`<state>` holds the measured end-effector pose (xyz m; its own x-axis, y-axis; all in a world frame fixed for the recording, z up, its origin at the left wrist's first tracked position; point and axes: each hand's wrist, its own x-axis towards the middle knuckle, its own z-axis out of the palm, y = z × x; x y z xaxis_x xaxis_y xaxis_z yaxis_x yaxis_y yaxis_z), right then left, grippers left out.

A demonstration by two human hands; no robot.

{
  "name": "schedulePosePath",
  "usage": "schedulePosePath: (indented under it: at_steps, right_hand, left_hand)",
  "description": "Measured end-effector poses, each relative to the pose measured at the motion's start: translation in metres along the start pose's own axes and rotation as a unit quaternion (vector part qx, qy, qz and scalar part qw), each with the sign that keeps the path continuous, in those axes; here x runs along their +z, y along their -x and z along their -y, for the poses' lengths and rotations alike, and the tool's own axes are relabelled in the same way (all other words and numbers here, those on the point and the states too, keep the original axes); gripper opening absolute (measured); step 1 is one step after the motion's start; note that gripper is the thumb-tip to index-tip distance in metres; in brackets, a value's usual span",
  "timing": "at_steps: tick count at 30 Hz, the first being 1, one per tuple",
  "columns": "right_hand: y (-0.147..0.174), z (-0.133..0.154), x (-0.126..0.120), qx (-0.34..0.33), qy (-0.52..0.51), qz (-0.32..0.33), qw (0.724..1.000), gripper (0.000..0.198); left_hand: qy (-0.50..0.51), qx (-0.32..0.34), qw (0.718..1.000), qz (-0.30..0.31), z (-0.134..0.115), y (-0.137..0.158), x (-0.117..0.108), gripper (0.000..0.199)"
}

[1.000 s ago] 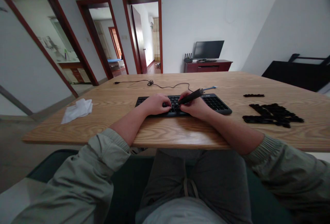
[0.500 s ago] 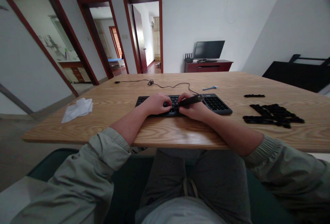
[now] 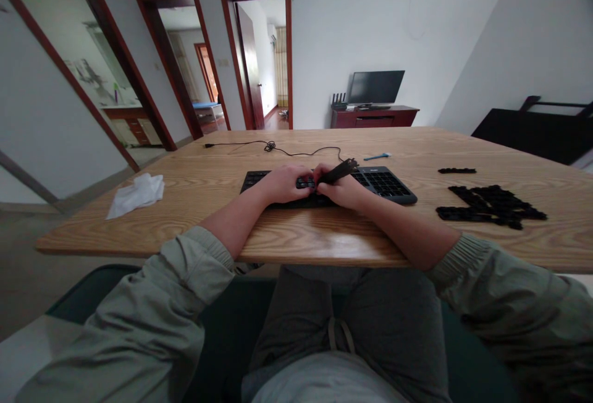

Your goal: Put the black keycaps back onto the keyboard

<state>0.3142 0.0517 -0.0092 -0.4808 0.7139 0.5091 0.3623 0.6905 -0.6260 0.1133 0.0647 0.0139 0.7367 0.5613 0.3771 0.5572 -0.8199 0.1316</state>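
A black keyboard (image 3: 388, 185) lies on the wooden table, and on its right part dark square openings show without keycaps. My right hand (image 3: 340, 188) is closed around a thick black stick-like tool (image 3: 340, 171); its upper end points up and to the right, while its lower tip is hidden by my fingers. My left hand (image 3: 287, 183) rests on the keyboard's left and middle part with curled fingers, its fingertips close to those of my right hand. Whatever those left fingers pinch is hidden. Black keycaps (image 3: 493, 204) lie in a heap to the right.
A row of black keycaps (image 3: 456, 170) lies behind the heap. Past the keyboard are its thin cable (image 3: 306, 154) and a small blue brush-like tool (image 3: 377, 156). Crumpled white tissue (image 3: 136, 196) is on the left of the table (image 3: 194, 174).
My right hand has shifted slightly left, closer to my left hand, and the black tool now tilts up more steeply. The view has also shifted a little.
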Motion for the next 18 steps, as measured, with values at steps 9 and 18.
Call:
schedulePosePath:
  at_steps: [9,18]
  right_hand:
    - [0.012,0.001,-0.011,-0.011,0.169,0.013,0.986,0.019]
    - [0.010,-0.002,-0.015,0.030,0.163,0.004,0.986,0.025]
  left_hand:
    - [-0.043,-0.007,0.999,-0.019,0.007,0.002,-0.002,0.023]
    - [-0.005,0.011,0.998,-0.066,0.003,0.003,-0.007,0.020]
